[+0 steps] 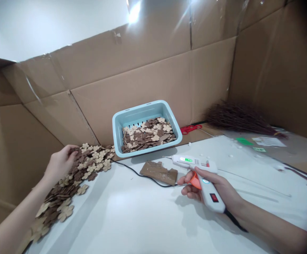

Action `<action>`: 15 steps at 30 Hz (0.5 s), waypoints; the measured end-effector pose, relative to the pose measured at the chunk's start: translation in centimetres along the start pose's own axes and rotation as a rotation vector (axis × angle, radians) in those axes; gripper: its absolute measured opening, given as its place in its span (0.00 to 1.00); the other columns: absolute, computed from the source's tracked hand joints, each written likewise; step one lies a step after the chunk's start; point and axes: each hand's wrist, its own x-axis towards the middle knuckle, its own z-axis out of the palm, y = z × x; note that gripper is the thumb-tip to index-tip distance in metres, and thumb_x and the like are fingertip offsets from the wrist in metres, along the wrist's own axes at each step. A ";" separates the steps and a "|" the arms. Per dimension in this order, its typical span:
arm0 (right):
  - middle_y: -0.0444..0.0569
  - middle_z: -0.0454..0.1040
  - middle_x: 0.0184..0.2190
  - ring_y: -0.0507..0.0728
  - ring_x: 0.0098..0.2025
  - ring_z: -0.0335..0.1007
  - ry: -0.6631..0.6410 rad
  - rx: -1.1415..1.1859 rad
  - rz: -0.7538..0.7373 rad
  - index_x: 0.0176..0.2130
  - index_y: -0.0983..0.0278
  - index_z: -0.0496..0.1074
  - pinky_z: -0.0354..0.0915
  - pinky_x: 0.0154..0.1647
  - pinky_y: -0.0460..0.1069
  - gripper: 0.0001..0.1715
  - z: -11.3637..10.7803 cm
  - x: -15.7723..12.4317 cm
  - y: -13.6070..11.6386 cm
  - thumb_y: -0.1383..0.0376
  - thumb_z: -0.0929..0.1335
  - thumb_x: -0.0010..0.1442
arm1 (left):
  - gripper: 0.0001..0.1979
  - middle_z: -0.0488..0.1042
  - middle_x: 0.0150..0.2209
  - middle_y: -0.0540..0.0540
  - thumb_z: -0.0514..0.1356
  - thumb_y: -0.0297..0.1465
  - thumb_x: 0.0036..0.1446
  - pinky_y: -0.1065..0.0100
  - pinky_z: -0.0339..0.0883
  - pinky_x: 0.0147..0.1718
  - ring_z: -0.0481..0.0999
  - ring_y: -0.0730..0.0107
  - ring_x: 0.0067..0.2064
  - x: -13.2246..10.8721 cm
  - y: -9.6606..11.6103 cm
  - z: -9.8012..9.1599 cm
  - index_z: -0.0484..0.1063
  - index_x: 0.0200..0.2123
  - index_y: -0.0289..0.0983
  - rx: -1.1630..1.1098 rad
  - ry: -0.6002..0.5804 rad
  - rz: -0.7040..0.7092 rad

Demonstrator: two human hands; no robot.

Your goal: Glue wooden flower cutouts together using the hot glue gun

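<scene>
My right hand (pixel 214 190) is wrapped round a white hot glue gun (pixel 194 162) with an orange trigger, its metal nozzle pointing left over the table. A thin pale rod (pixel 253 181) runs out to the right from behind the gun. On the left, my left hand (pixel 62 162) reaches into a heap of brown and tan flower cutouts (pixel 96 155). Its thumb and fingers are pinched around a brown flower cutout, mostly hidden by the fingers. A torn piece of brown cardboard (pixel 158 173) lies on the table left of the gun.
Behind the cardboard piece stands a light blue basket (pixel 148 153) holding more flower cutouts. Red-handled scissors (pixel 191 128) lie beside it. At the back right are a bundle of dark twigs (pixel 240 120) and a green paper (pixel 244 141). Cardboard walls (pixel 142 77) enclose the table.
</scene>
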 end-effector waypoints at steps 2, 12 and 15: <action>0.54 0.81 0.31 0.56 0.29 0.79 0.006 0.001 -0.003 0.26 0.69 0.78 0.74 0.29 0.44 0.19 0.0 0.0 0.1 0.65 0.63 0.61 | 0.11 0.79 0.37 0.44 0.57 0.33 0.49 0.51 0.66 0.44 0.75 0.49 0.42 1.2 -0.7 0.1 0.73 0.36 0.37 0.095 -0.004 0.055; 0.53 0.81 0.31 0.56 0.30 0.79 -0.043 0.002 -0.003 0.26 0.69 0.78 0.74 0.30 0.44 0.16 -0.1 0.1 0.1 0.63 0.66 0.58 | 0.14 0.71 0.50 0.40 0.54 0.38 0.59 0.58 0.65 0.52 0.71 0.59 0.53 -8.4 15.5 5.1 0.67 0.45 0.39 -0.872 -0.159 0.114; 0.53 0.81 0.31 0.57 0.30 0.79 -0.043 -0.005 0.002 0.26 0.69 0.78 0.74 0.31 0.45 0.16 -0.1 -0.1 0.0 0.62 0.66 0.58 | 0.24 0.65 0.57 0.39 0.61 0.38 0.54 0.60 0.68 0.49 0.74 0.61 0.49 -12.4 21.8 5.4 0.58 0.53 0.43 -1.261 -0.599 -0.255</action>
